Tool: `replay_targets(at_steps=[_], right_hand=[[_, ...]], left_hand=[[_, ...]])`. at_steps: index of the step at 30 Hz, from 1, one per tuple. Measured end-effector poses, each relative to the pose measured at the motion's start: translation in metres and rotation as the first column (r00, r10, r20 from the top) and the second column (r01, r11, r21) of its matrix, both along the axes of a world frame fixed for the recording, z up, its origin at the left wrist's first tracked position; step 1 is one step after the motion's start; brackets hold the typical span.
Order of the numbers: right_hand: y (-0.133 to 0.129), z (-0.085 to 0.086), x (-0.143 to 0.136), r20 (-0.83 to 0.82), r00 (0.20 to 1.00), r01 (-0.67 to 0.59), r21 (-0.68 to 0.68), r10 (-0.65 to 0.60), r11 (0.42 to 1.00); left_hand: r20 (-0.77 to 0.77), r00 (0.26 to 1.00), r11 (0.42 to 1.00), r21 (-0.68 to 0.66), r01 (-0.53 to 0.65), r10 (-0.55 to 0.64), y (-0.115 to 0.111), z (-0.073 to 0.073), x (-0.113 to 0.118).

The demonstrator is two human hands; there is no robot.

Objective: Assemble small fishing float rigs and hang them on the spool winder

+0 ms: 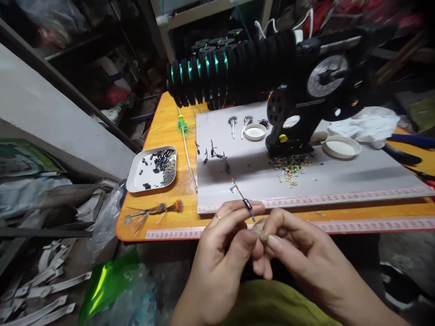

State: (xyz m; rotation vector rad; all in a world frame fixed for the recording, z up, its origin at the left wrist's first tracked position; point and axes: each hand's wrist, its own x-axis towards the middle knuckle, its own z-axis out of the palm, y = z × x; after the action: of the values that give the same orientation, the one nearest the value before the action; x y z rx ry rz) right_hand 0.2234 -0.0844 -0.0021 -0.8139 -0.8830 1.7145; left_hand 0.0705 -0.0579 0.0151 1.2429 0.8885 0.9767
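Observation:
My left hand (pixel 226 258) is closed at the near table edge. A thin rod with an orange tip and a black sleeve (pixel 247 204) sticks up from between its fingers. My right hand (pixel 299 251) meets it, thumb and forefinger pinched around something small and greenish that I cannot make out. The left thumb and forefinger press together beside that same spot. Just beyond my hands, several small dark pieces with thin stems (pixel 212 151) stand on the grey board (pixel 234 190). A white tray (pixel 136 179) of black sleeves and small metal bits sits to the left.
A black machine with a row of spools (pixel 200 74) stands over the board. Under it lie colourful beads (pixel 294 165), near a round white dish (pixel 341 147). Bundled wires (pixel 158 209) lie at the table's left front. Pink measuring tape (pixel 175 232) runs along the near edge.

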Motion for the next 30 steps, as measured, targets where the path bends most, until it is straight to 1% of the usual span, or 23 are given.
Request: replay_targets(at_steps=[2, 3, 5, 7, 9, 12, 14, 15, 16, 17, 18, 20, 22, 25, 27, 28, 29, 30], right_hand=[[-0.003, 0.005, 0.001, 0.01, 1.0, -0.015, -0.026, 0.015, 1.0], [-0.004, 0.008, 0.002, 0.03, 0.999, -0.02, -0.036, 0.021, 0.999], [-0.006, 0.013, 0.005, 0.103, 0.995, -0.015, -0.021, 0.017, 1.0], [-0.007, 0.017, 0.009, 0.174, 0.985, -0.001, 0.031, -0.004, 1.0], [-0.007, 0.018, 0.012, 0.193, 0.981, -0.004, 0.047, -0.005, 0.999], [-0.006, 0.016, 0.016, 0.167, 0.984, -0.058, -0.016, 0.06, 0.998], [-0.006, 0.014, 0.019, 0.184, 0.976, -0.107, -0.048, 0.114, 0.993], [-0.007, 0.013, 0.02, 0.218, 0.968, -0.12, -0.037, 0.125, 0.992], [-0.008, 0.013, 0.021, 0.276, 0.954, -0.123, 0.003, 0.118, 0.992], [-0.009, 0.012, 0.023, 0.356, 0.931, -0.115, 0.076, 0.081, 0.99], [-0.01, 0.013, 0.025, 0.444, 0.896, -0.106, 0.176, 0.017, 0.979], [-0.014, 0.014, 0.027, 0.575, 0.806, -0.119, 0.388, -0.139, 0.914], [-0.017, 0.015, 0.028, 0.62, 0.738, -0.143, 0.528, -0.266, 0.837], [-0.021, 0.012, 0.031, 0.619, 0.688, -0.156, 0.636, -0.379, 0.756], [-0.023, 0.008, 0.042, 0.646, 0.636, -0.205, 0.669, -0.422, 0.714], [-0.024, 0.006, 0.053, 0.662, 0.589, -0.227, 0.686, -0.464, 0.691], [-0.024, 0.004, 0.068, 0.673, 0.512, -0.235, 0.708, -0.534, 0.666], [-0.025, 0.003, 0.088, 0.668, 0.406, -0.236, 0.736, -0.623, 0.635]], left_hand=[[0.255, 0.966, 0.983, -0.164, 0.083, -0.039, 0.004, 0.005, 0.012], [0.348, 0.937, 0.975, -0.198, 0.102, -0.027, 0.006, 0.006, 0.018], [0.447, 0.894, 0.976, -0.203, 0.076, 0.023, 0.008, 0.005, 0.028], [0.471, 0.878, 0.981, -0.191, 0.003, 0.089, 0.009, 0.003, 0.035], [0.478, 0.866, 0.977, -0.21, -0.048, 0.146, 0.009, 0.001, 0.039], [0.459, 0.863, 0.963, -0.247, -0.103, 0.21, 0.006, -0.001, 0.039], [0.429, 0.87, 0.957, -0.25, -0.144, 0.243, 0.004, -0.003, 0.038], [0.413, 0.876, 0.956, -0.249, -0.153, 0.248, 0.003, -0.003, 0.038], [0.4, 0.883, 0.956, -0.248, -0.154, 0.246, 0.002, -0.004, 0.038], [0.392, 0.888, 0.957, -0.249, -0.149, 0.24, 0.002, -0.004, 0.038], [0.389, 0.89, 0.957, -0.254, -0.143, 0.236, 0.001, -0.005, 0.039], [0.388, 0.89, 0.951, -0.276, -0.136, 0.24, 0.001, -0.004, 0.043], [0.4, 0.885, 0.95, -0.284, -0.127, 0.238, 0.002, -0.003, 0.047], [0.42, 0.883, 0.957, -0.273, -0.099, 0.211, 0.003, -0.004, 0.052], [0.395, 0.895, 0.961, -0.255, -0.11, 0.207, 0.002, -0.006, 0.054], [0.366, 0.905, 0.961, -0.241, -0.132, 0.216, 0.001, -0.006, 0.055], [0.331, 0.915, 0.962, -0.223, -0.161, 0.23, 0.001, -0.007, 0.055], [0.296, 0.923, 0.96, -0.203, -0.191, 0.246, 0.0, -0.007, 0.055]])
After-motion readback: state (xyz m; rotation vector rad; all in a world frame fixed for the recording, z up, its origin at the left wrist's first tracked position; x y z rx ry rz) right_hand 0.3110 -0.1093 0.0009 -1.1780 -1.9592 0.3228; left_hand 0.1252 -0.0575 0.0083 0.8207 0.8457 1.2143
